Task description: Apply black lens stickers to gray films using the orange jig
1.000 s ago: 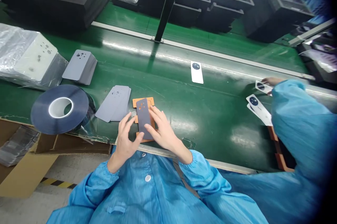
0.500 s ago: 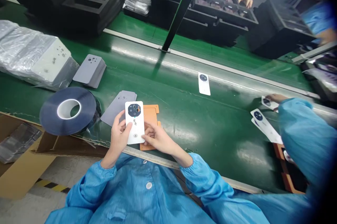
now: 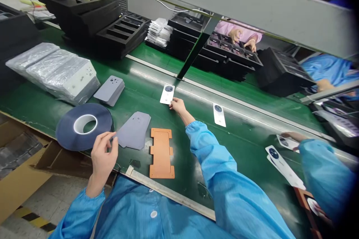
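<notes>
My right hand is stretched far out over the green belt, fingertips pinched on the near corner of a white back cover with a dark round camera patch, which lies flat on the belt. Nearer me, my left hand hovers with fingers curled and pinched; what they hold I cannot make out. It sits between a dark blue tape roll and a fanned pile of grey sheets. An orange jig plate lies bare by the belt's near edge.
A second white cover lies further right on the belt. A co-worker's blue sleeve and more white covers are at right. Grey sheet stack, wrapped packs, black foam trays behind, cardboard box at left.
The cover I held over the orange jig in both hands is now out on the belt under my right hand. My left hand has let go and drawn back towards the tape roll.
</notes>
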`<move>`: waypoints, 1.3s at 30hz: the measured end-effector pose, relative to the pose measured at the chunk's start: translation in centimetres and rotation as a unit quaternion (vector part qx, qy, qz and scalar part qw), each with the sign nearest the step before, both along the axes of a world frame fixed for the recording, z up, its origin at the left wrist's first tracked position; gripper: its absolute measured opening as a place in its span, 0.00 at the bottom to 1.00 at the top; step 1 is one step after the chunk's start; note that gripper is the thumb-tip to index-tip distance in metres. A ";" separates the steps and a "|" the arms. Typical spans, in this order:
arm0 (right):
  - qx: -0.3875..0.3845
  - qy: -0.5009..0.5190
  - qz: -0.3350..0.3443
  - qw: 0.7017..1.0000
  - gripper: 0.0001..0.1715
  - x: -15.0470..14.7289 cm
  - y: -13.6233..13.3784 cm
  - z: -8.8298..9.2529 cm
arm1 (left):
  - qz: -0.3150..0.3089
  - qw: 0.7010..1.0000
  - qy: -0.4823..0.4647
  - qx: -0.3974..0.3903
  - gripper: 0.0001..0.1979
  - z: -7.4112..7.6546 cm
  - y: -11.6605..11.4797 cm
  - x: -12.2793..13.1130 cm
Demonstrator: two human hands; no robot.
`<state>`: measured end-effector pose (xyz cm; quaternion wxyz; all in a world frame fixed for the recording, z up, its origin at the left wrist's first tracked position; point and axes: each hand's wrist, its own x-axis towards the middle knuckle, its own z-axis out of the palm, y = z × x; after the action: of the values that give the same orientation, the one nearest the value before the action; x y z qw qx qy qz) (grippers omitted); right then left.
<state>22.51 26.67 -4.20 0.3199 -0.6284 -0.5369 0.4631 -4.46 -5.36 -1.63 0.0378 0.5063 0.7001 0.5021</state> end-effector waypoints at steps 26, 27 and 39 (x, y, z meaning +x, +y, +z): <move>0.086 -0.022 0.216 0.972 0.21 -3.5 -15.4 2.4 | 0.154 0.950 0.149 -0.228 0.16 -1.5 -6.9 -3.3; 0.080 -0.008 0.243 0.967 0.21 -4.3 -16.7 2.7 | 0.145 0.949 0.150 -0.234 0.18 -2.1 -7.1 -3.2; -0.037 0.098 0.392 0.914 0.35 -12.8 -25.7 3.3 | -0.036 0.984 0.082 -0.153 0.15 1.8 -7.4 0.9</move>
<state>9.68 0.98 -0.92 0.1402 -0.3306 -0.6887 0.6299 -3.55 -12.76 0.14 0.0753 0.5586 0.7509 0.3443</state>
